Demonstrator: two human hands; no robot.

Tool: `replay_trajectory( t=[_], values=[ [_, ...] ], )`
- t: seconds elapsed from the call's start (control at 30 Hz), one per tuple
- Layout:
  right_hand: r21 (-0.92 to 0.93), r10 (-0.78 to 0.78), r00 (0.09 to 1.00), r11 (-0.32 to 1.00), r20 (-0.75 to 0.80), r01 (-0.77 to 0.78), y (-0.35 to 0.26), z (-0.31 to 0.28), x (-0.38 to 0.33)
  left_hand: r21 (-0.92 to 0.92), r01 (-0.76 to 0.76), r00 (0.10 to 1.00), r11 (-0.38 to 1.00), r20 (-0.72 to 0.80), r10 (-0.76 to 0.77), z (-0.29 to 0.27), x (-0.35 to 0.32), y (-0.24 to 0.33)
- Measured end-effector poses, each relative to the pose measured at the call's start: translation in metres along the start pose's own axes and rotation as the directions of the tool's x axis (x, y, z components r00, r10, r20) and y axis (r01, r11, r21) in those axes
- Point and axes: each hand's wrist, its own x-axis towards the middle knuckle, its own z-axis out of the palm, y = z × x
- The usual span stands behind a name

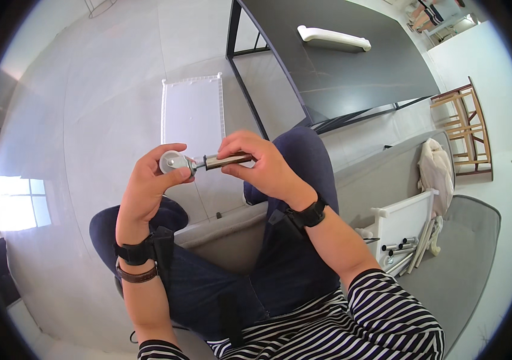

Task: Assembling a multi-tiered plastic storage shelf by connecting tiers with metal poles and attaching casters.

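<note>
Between my two hands is a white caster wheel (172, 161) with a metal bracket and a stem. My left hand (148, 180) is closed round the wheel and its bracket, thumb on the metal. In my right hand (261, 166) is a short shiny metal tube (227, 160), gripped by thumb and fingers. The tube's dark-collared end faces the caster, and the stem lies in line with it. How far the stem sits inside the tube I cannot tell.
A white rectangular panel (193, 111) lies on the floor ahead. On the dark table (364, 72) at the far right rests a white curved bar (334, 38). Beside me on the grey sofa (472, 240) are a white tray (403, 222), several metal tubes (406, 246) and a cream cloth (436, 174).
</note>
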Motion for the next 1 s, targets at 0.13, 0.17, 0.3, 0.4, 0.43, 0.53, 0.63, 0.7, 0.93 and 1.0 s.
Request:
replay_trajectory(
  t=[0.13, 0.17, 0.3, 0.4, 0.43, 0.53, 0.63, 0.7, 0.93, 1.0],
  values=[
    [-0.120, -0.052, 0.997, 0.991, 0.050, 0.057, 0.001, 0.002, -0.001, 0.044, 0.064, 0.998, 0.997, 0.010, -0.065, -0.001, 0.001, -0.003],
    [-0.100, -0.045, 0.999, 0.994, 0.029, 0.047, 0.001, 0.003, -0.001, 0.041, 0.065, 0.998, 0.997, 0.009, -0.065, -0.001, 0.001, -0.004],
    [-0.066, 0.022, 1.000, 0.998, -0.003, -0.022, 0.001, 0.005, -0.002, 0.093, -0.022, 1.000, 0.995, 0.008, 0.021, -0.001, 0.001, -0.008],
    [0.022, 0.174, 0.985, 0.984, 0.009, -0.174, 0.002, 0.005, -0.003, 0.135, -0.051, 0.999, 0.990, 0.026, 0.047, 0.000, 0.001, -0.009],
    [0.021, 0.176, 0.984, 0.984, 0.010, -0.176, 0.002, 0.003, -0.003, 0.129, -0.058, 0.998, 0.990, 0.044, 0.052, 0.001, 0.002, -0.009],
    [0.101, 0.418, 0.904, 0.899, 0.087, -0.426, 0.000, 0.001, -0.002, 0.129, -0.049, 0.998, 0.990, 0.051, 0.043, 0.006, -0.001, -0.005],
    [-0.019, 0.207, 0.978, 0.978, 0.024, -0.207, 0.000, 0.006, -0.003, 0.149, -0.098, 0.995, 0.984, 0.013, 0.097, 0.004, 0.000, -0.006],
    [-0.061, 0.111, 0.994, 0.992, -0.008, -0.112, 0.007, 0.006, -0.005, 0.160, -0.089, 0.996, 0.983, 0.023, 0.086, 0.006, 0.000, -0.005],
    [-0.016, 0.357, 0.924, 0.934, 0.141, -0.358, 0.006, 0.002, -0.002, 0.208, -0.140, 0.989, 0.968, 0.070, 0.128, 0.004, -0.003, -0.002],
    [-0.011, 0.259, 0.959, 0.966, 0.116, -0.260, 0.012, 0.005, -0.003, 0.203, -0.138, 0.989, 0.969, 0.075, 0.125, 0.005, -0.003, -0.001]
  ],
)
